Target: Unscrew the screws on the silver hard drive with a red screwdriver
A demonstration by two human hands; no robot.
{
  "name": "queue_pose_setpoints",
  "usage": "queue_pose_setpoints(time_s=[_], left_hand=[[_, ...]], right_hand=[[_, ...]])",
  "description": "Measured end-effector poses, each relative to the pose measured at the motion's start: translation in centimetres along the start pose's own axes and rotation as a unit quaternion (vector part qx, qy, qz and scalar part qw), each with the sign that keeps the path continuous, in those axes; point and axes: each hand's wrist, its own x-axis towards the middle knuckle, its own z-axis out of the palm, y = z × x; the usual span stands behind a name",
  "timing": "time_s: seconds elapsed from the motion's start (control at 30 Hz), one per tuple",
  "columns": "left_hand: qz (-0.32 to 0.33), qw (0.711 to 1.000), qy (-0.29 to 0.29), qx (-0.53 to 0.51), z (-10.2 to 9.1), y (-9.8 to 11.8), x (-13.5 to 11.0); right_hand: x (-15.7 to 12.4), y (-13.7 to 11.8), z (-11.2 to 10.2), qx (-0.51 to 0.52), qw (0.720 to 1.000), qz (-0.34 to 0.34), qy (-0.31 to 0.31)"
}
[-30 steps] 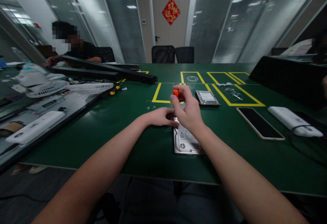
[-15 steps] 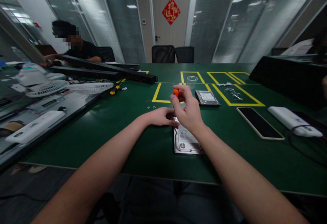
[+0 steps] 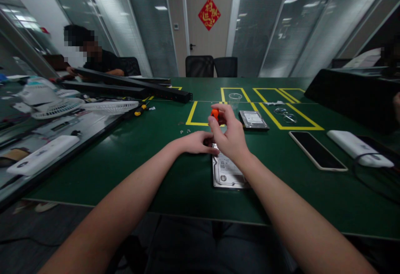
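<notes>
A silver hard drive (image 3: 229, 172) lies on the green table in front of me, its label partly covered by my hands. My left hand (image 3: 198, 142) grips the drive's far left corner, with the thumb over the top; its other fingertips are partly hidden. Above that far end, my right hand (image 3: 229, 134) is closed round the orange handle of a screwdriver (image 3: 214, 114), held upright. The screwdriver's shaft and tip are hidden behind my hands. Several tiny screws (image 3: 185, 131) lie on the table just beyond my left hand.
Another hard drive (image 3: 253, 120) and a clear plastic cup (image 3: 235, 99) stand farther back. To the right lie a phone (image 3: 318, 150) and a white power bank (image 3: 359, 148) with a cable. Fan parts (image 3: 58, 103) and black bars (image 3: 134, 84) crowd the left. A person (image 3: 103, 59) sits across the table.
My hands, the screwdriver and the hard drive look almost unmoved. The person at the far left has shifted an arm slightly.
</notes>
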Motion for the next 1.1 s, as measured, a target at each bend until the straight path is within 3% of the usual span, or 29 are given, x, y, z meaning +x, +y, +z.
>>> queue_pose_setpoints(time_s=[1.1], left_hand=[[0.014, 1.0, 0.002, 0.002, 0.0, -0.06, -0.01]], right_hand=[[-0.06, -0.28, 0.05, -0.001, 1.0, -0.005, -0.004]])
